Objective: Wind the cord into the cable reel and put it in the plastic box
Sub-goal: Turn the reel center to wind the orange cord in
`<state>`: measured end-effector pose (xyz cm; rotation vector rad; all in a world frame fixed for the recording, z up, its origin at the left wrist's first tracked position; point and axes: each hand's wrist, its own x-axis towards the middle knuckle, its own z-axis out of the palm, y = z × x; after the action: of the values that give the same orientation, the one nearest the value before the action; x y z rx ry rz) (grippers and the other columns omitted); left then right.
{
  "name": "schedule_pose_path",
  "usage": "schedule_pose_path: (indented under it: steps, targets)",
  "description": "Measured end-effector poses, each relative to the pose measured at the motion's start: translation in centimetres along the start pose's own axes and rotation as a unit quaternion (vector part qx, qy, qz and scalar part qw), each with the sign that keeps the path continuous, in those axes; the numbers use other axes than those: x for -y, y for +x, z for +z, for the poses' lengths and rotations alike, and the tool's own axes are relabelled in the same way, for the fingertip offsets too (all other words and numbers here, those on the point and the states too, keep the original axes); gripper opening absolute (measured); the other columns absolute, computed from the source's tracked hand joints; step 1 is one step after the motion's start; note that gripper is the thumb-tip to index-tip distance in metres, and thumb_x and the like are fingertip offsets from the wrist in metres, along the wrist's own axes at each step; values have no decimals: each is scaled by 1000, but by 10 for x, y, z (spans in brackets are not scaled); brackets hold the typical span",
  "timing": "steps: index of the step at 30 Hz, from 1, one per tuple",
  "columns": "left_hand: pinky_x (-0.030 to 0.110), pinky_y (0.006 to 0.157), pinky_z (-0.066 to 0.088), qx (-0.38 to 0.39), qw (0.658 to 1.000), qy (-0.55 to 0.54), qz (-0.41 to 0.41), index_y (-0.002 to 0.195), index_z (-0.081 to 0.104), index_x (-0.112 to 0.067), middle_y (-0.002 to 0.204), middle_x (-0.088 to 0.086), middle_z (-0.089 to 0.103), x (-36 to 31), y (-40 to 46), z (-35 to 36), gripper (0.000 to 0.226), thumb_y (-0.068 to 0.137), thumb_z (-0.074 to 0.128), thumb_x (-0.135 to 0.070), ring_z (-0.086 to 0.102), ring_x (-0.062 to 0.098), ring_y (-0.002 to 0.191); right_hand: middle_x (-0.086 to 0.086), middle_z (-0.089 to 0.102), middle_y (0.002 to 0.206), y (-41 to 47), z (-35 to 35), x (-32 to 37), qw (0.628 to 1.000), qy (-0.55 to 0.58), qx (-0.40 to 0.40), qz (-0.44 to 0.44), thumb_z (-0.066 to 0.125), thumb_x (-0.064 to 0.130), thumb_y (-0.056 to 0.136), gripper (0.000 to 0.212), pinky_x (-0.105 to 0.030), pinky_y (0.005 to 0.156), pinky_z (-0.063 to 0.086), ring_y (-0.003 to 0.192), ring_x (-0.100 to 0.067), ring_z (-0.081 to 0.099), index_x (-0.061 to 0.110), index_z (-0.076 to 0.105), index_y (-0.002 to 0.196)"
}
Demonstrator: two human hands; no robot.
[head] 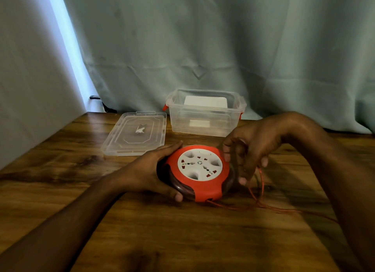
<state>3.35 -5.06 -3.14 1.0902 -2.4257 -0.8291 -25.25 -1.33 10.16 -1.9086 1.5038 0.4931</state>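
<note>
Down on the wooden table lies the cable reel, a round orange disc with a white socket face, in front of the open clear plastic box and its lid. The left hand clasps its left rim with curled fingers. The right hand is motion-blurred at the right edge, fingers bent near the thin orange cord; whether they pinch it I cannot tell.

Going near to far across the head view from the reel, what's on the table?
Cable reel held by both hands, with loose cord trailing right → clear lid, lying flat → open plastic box, by the curtain.
</note>
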Motion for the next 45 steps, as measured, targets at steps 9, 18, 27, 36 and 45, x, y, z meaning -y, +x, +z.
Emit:
schedule_pose_path:
  steps: [9, 18, 27, 36, 45]
  targets:
    - [-6, 102, 24, 5, 1000, -3, 0, 153, 11, -60, 140, -55, 20, 2, -1, 0, 142, 38, 89, -80, 23, -32, 129, -21, 73, 105, 14, 1, -9, 993, 13, -73, 89, 73, -12, 81, 44, -29, 51, 58, 67, -29, 74, 14, 59, 113]
    - [-8, 99, 22, 7, 1000, -5, -1, 157, 11, -53, 140, -54, 16, 0, -1, -1, 145, 38, 89, -79, 19, -36, 125, -4, 55, 51, 10, -8, -17, 991, 81, -103, 16, 46, -3, 95, 31, -21, 35, 43, 41, -23, 62, 6, 74, 91]
    - [-8, 98, 22, 12, 1000, -4, -6, 158, 10, -52, 142, -51, 16, -3, -2, -1, 147, 37, 88, -81, 22, -32, 126, -1, 77, 115, -5, -3, -7, 991, 88, -16, -105, 61, -9, 94, 44, -33, 79, 63, 110, -18, 72, 17, 70, 129]
    - [2, 108, 23, 13, 1000, 6, -8, 159, 11, -50, 156, -34, 20, -5, -2, -1, 148, 36, 85, -84, 24, -7, 145, 3, 63, 82, -11, 5, 0, 879, -278, -270, 279, 84, 32, 79, 29, -34, 71, 52, 82, -16, 64, 19, 59, 78]
    - [-3, 104, 20, 15, 1000, 11, -7, 154, 7, -57, 141, -53, 12, -7, -2, -2, 143, 37, 82, -87, 21, -10, 143, 5, 69, 115, -9, -7, -4, 950, -164, -262, 47, 68, 8, 86, 40, -32, 83, 58, 95, -13, 66, 27, 69, 121]
